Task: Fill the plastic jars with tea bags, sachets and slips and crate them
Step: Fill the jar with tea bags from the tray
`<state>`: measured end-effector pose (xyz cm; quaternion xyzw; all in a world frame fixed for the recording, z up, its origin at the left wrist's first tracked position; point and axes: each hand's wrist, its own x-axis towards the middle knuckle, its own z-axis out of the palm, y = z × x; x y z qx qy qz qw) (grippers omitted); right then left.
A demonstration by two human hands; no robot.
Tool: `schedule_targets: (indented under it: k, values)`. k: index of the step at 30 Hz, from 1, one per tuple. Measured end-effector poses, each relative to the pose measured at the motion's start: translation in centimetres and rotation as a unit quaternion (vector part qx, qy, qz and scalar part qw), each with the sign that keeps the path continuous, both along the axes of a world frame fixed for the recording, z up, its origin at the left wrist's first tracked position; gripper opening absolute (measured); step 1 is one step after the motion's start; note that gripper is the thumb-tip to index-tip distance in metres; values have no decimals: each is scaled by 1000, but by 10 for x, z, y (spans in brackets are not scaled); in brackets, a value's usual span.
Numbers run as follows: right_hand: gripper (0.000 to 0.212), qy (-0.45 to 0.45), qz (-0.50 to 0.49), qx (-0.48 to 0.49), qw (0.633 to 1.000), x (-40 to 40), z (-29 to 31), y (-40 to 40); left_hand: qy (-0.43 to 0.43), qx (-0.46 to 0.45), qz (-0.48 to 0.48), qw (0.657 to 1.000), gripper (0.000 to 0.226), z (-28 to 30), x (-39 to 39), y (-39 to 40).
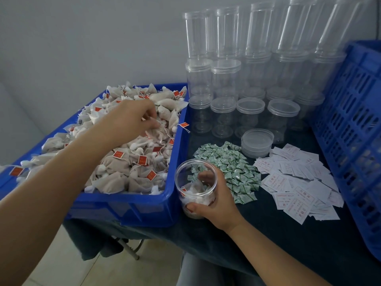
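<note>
Head view showed the right hand [214,195] gripping an open jar [195,186] beside the blue tray [132,205], partly filled. The left hand [132,118] pinched tea bags [152,131] in that tray; tangled strings risked dragging extras over its rim.

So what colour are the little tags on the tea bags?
Red, with tiny pale print, on the tags of the tea bags, seen in the head view.

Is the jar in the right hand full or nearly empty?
Nearly empty: the jar, lid off, holds a few tea bags at its bottom.
</note>
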<state>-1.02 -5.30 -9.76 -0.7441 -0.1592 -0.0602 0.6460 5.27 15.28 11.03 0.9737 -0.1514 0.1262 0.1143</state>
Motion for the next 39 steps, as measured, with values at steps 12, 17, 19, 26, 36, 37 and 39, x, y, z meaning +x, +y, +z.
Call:
schedule_targets:
  k: [12,17,19,26,36,37,39]
  values:
    - [90,-8,8,9,1000,1,-2,-1,193,-310,-97,926,10,8,-44,-31]
    - [87,-5,9,20,1000,0,1,0,237,-369,-123,890,23,5,-53,-41]
    - [88,-4,12,30,999,0,2,1,254,-381,-132,879,21,0,-54,-44]
    - [93,1,7,45,999,3,1,2,302,-343,-128,880,9,-27,-50,-51]
    - [95,3,20,55,998,1,1,1,205,-121,-142,961,19,-52,-53,-61]
    - [98,3,20,55,998,2,0,0,188,-106,-143,966,16,-55,-54,-64]
    - [97,-3,22,50,998,2,0,1,140,-71,-146,977,15,-63,-55,-71]
